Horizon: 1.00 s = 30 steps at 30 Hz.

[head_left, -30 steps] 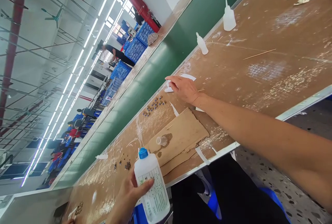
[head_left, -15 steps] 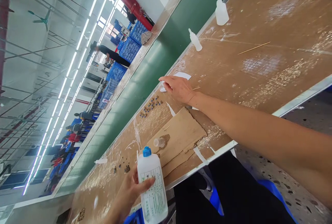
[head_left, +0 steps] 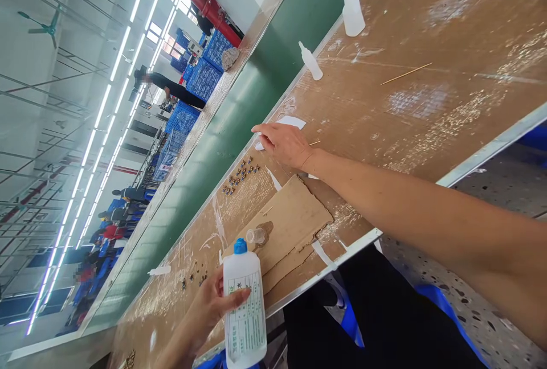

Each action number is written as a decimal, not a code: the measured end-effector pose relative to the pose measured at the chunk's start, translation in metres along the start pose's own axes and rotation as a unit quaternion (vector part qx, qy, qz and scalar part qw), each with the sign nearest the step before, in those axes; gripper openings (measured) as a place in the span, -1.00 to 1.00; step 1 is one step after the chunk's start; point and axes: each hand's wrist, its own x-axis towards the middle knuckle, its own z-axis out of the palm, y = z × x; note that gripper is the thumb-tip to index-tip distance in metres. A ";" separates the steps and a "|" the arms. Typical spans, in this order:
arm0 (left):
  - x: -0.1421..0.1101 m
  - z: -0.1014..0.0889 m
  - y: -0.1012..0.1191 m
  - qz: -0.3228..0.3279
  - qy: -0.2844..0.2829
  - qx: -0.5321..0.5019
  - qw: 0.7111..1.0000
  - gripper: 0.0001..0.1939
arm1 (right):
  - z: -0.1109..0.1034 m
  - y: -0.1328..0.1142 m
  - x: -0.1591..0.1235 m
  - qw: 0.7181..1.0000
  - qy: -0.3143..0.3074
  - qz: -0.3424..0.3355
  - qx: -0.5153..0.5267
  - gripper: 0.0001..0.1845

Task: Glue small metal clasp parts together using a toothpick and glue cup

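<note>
My left hand is wrapped round a white plastic bottle with a blue cap and a printed label, held upright at the near edge of the brown workbench. My right hand reaches across the bench and rests palm down, fingers curled on a white scrap of paper close to the green conveyor belt. Just left of that hand lies a cluster of several small metal parts. A small clear cap sits on a torn piece of cardboard between my hands.
Two white squeeze bottles stand further along the bench, with a thin wooden stick beside them. More small parts lie near the left hand. Blue crates and a distant person are beyond the belt.
The view has drifted slightly, shifting everything left and up in the picture. Both hands keep their grips and places on the bench.
</note>
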 end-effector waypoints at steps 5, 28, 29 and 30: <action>0.000 0.001 0.005 0.013 -0.004 0.012 1.000 -0.53 | -0.003 -0.001 0.000 1.000 -0.004 0.001 0.001 -0.60; 0.005 -0.008 0.016 0.005 -0.059 0.080 0.995 -0.59 | -0.004 0.000 0.002 1.000 -0.015 0.005 0.008 -0.59; 0.005 -0.009 0.016 0.006 -0.059 0.085 0.995 -0.59 | -0.004 -0.001 0.001 1.000 -0.016 0.006 0.007 -0.59; 0.005 -0.010 0.016 0.007 -0.059 0.091 0.994 -0.58 | -0.005 -0.001 0.001 1.000 -0.018 0.008 0.007 -0.58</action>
